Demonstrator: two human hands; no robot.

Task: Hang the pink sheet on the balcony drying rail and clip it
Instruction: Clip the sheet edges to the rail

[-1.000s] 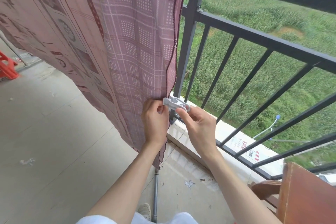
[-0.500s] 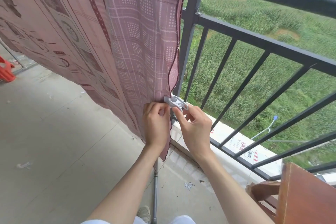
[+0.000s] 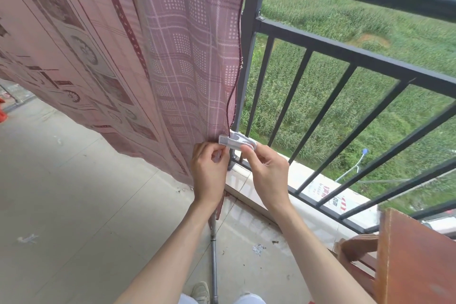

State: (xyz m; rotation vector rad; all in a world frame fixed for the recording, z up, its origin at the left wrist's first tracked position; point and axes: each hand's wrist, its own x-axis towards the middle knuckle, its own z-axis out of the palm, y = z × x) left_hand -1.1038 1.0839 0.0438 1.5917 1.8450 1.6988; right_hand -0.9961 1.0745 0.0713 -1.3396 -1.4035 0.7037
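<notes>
The pink patterned sheet (image 3: 138,52) hangs down from above, across the left of the head view, its right edge beside the dark balcony railing post (image 3: 246,61). My left hand (image 3: 209,175) pinches the sheet's lower right corner. A white plastic clip (image 3: 234,142) sits at that corner, its jaw on the cloth edge. My right hand (image 3: 267,175) pinches the clip's tail between thumb and forefinger. The sheet's top and what it hangs from are out of view.
The dark balcony railing (image 3: 357,57) runs to the right with green fields beyond. A brown wooden chair (image 3: 414,254) stands at lower right. A grey metal pole (image 3: 214,254) lies on the tiled floor (image 3: 74,205) below my hands. A red object (image 3: 3,116) sits far left.
Both hands have stayed at the sheet's corner; the clip's jaw now sits further onto the cloth edge. My view has shifted slightly, and the sheet has swung a little.
</notes>
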